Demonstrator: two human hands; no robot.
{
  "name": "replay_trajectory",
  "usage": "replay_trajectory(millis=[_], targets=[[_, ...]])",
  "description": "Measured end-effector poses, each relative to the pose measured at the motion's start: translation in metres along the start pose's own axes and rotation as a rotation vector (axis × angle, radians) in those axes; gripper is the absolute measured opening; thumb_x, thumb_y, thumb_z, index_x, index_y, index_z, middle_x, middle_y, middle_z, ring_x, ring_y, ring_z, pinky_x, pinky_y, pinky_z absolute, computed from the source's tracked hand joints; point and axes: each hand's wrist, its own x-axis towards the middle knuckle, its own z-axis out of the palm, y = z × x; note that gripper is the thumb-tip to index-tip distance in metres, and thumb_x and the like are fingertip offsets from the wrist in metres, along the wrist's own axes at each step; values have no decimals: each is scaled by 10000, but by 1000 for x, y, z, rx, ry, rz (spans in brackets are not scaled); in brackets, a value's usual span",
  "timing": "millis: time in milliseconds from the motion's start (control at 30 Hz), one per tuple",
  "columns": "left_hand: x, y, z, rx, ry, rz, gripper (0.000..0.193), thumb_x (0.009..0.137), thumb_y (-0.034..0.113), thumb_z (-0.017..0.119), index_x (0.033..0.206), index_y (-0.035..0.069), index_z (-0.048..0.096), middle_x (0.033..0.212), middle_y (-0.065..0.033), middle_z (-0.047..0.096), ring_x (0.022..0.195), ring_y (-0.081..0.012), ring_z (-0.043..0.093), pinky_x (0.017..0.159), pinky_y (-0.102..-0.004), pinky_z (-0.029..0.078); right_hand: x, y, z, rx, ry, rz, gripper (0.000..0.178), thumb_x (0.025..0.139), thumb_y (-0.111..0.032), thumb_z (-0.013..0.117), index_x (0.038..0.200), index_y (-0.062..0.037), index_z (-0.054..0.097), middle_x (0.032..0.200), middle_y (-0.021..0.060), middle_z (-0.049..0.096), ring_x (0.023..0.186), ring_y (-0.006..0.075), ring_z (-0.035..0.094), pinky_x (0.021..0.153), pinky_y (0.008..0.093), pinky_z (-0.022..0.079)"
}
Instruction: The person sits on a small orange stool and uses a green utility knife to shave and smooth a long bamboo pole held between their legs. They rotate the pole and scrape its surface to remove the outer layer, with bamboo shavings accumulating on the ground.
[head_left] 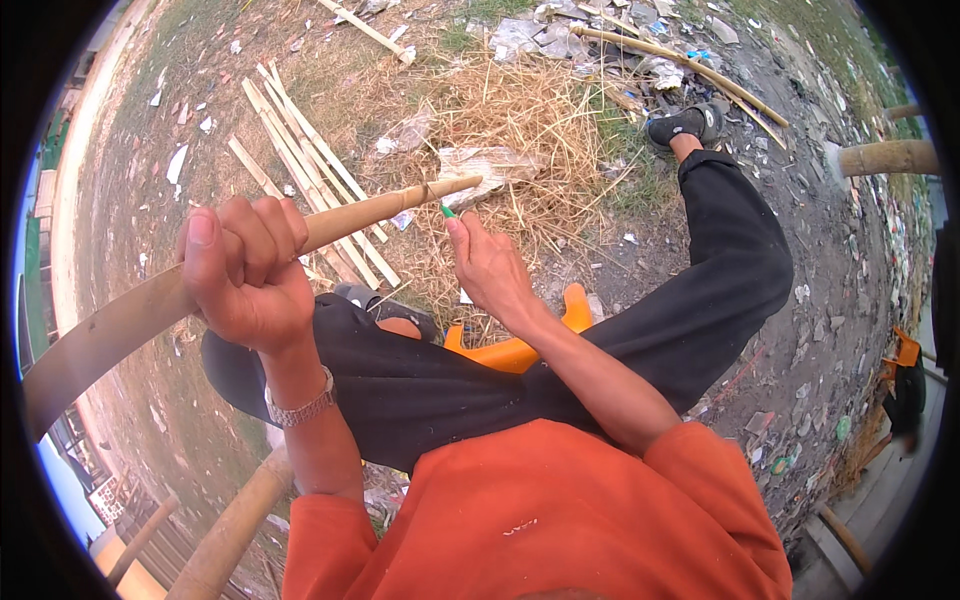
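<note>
A long bamboo pole (375,210) slants from the left rim to the middle, its thin end pointing away to the right. Wrapped around it is my left hand (250,265), closed, with a metal watch on the wrist. My right hand (490,265) is closed on a small green-handled tool (447,211) just below the pole's thin end. Only a bit of green shows past the fingers; a thin dark line at the pole by it may be a blade, but I cannot be sure. The pole passes above my left knee.
Several split bamboo strips (310,165) lie on the ground beyond the pole. Straw and shavings (560,130) are heaped ahead. An orange plastic seat (505,355) shows between my legs. Bamboo posts (890,158) stand at the right and lower left. Another person (905,395) is at the far right.
</note>
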Motion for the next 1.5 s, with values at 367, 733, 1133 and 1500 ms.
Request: replay_trajectory(millis=[367, 733, 1133, 1500], targets=[[1, 2, 3, 9, -129, -27, 429, 938, 220, 389, 554, 150, 211, 482, 27, 207, 423, -87, 167, 445, -280, 211, 17, 39, 3, -85, -75, 68, 437, 978, -396, 309, 928, -14, 515, 722, 286, 587, 715, 479, 571, 653, 543, 443], [-5, 10, -4, -60, -537, 104, 335, 807, 106, 469, 544, 82, 262, 395, 9, 275, 301, -96, 234, 303, -273, 229, 10, 32, -11, -114, -57, 6, 449, 980, -391, 317, 914, -10, 545, 687, 274, 586, 671, 461, 583, 628, 532, 460], [-17, 11, -11, 1, -361, 43, 404, 855, 133, 415, 514, 137, 199, 431, 23, 217, 357, -82, 187, 375, -271, 220, -9, 27, 0, -95, -2, -65, 386, 974, -364, 350, 907, -27, 526, 656, 267, 573, 665, 473, 558, 618, 546, 428], [-13, 8, -16, 48, 38, 36, 397, 896, 168, 424, 565, 145, 206, 487, 32, 172, 426, -81, 147, 453, -272, 200, 10, 36, 32, -117, 68, -17, 398, 975, -365, 343, 915, -11, 514, 671, 284, 572, 671, 478, 560, 617, 559, 422]])
